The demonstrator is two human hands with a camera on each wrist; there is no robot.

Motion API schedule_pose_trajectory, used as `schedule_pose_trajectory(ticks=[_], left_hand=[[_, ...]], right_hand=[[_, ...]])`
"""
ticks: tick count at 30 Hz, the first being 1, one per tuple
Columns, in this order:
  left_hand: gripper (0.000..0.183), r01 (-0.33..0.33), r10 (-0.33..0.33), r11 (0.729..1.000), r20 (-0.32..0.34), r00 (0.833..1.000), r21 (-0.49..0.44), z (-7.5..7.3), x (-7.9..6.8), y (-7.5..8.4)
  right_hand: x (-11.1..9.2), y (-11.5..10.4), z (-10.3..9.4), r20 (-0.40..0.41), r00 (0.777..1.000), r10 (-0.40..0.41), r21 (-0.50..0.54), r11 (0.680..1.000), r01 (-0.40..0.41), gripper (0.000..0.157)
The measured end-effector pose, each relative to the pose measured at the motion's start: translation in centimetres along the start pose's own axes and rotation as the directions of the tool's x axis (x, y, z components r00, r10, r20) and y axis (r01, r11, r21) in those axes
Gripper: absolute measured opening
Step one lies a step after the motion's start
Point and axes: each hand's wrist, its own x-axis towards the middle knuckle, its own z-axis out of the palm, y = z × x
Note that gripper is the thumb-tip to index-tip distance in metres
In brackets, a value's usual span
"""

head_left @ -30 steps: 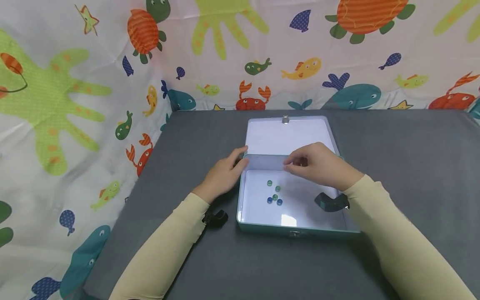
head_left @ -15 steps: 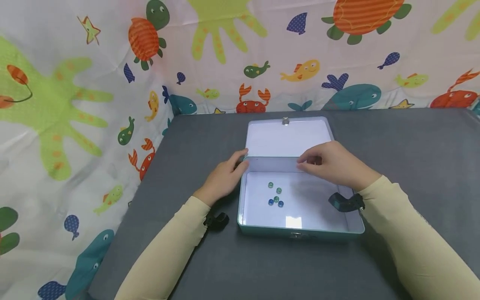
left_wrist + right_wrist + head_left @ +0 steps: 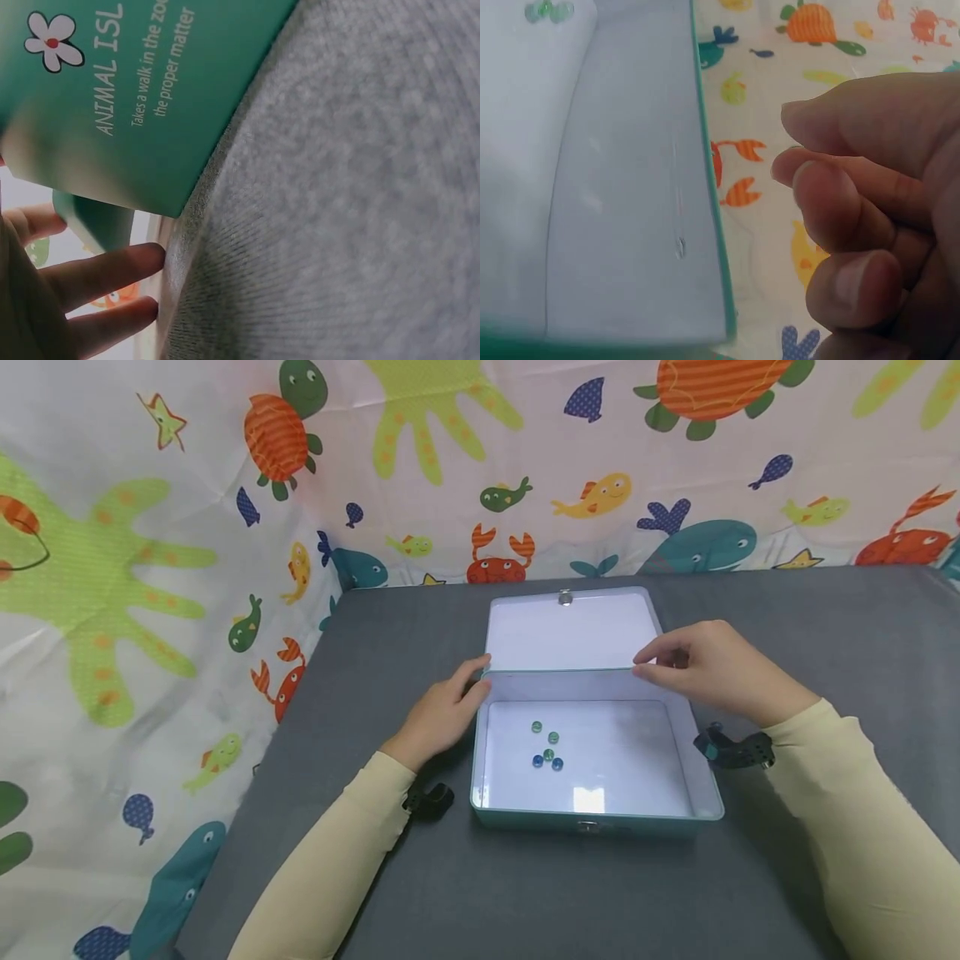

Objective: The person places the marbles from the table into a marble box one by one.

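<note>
A teal hinged tin box with a white inside stands on the grey table, its lid laid back. Three green marbles and two blue marbles lie on the left part of its floor. My left hand rests at the box's back left corner, thumb and index finger on the edge; in the left wrist view, other fingers extend past the printed teal side. Over the back right corner hovers my right hand, fingers loosely bent, a small gap between thumb and index fingertip, nothing visible between them.
A white cloth printed with sea animals hangs behind and to the left of the grey table. Metal clasps sit on the box front and the lid edge. Black wrist cameras are strapped over both sleeves.
My right hand has moved right and slightly back, from over the middle of the box to its back right corner. The left hand and the marbles stay in place.
</note>
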Motion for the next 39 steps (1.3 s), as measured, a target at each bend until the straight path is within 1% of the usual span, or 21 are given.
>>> schedule_pose_trajectory(ticks=[4, 9, 13, 20, 22, 25, 29, 32, 39], left_hand=[[0.059, 0.005, -0.005, 1.000, 0.000, 1.000, 0.001, 0.0, 0.0, 0.1], [0.058, 0.018, -0.018, 1.000, 0.003, 1.000, 0.005, -0.1, 0.1, 0.0], [0.058, 0.017, -0.017, 1.000, 0.005, 1.000, 0.006, -0.1, 0.0, 0.2], [0.059, 0.019, -0.019, 1.000, 0.004, 1.000, 0.006, -0.2, -0.1, 0.3], [0.059, 0.019, -0.019, 1.000, 0.004, 1.000, 0.000, -0.2, -0.1, 0.2], [0.058, 0.024, -0.024, 1.000, 0.006, 1.000, -0.005, -0.1, -0.1, 0.1], [0.059, 0.028, -0.028, 1.000, 0.008, 1.000, -0.011, -0.1, -0.2, 0.0], [0.058, 0.024, -0.024, 1.000, 0.006, 1.000, -0.013, -0.1, -0.2, 0.0], [0.059, 0.022, -0.021, 1.000, 0.011, 1.000, -0.008, -0.2, -0.1, 0.3]], right_hand=[[-0.3, 0.7, -0.6, -0.009, 0.999, 0.033, 0.005, 0.999, -0.033, 0.020], [-0.8, 2.1, -1.0, -0.004, 0.998, 0.065, 0.009, 0.998, -0.065, 0.025], [-1.3, 3.4, -1.0, 0.007, 0.998, 0.070, -0.013, 0.997, -0.070, 0.030], [-2.0, 5.1, -1.0, 0.017, 0.997, 0.078, -0.053, 0.996, -0.077, 0.026], [-2.0, 5.5, -1.1, 0.031, 0.997, 0.072, -0.062, 0.996, -0.070, 0.026], [-1.8, 6.2, -1.2, 0.072, 0.994, 0.082, -0.061, 0.995, -0.078, 0.024], [-1.5, 6.8, -0.8, 0.147, 0.983, 0.111, -0.050, 0.993, -0.104, 0.021], [-1.3, 7.2, -0.4, 0.193, 0.975, 0.106, -0.048, 0.994, -0.099, 0.020], [-1.2, 8.0, 0.3, 0.231, 0.968, 0.095, -0.083, 0.994, -0.077, 0.015]])
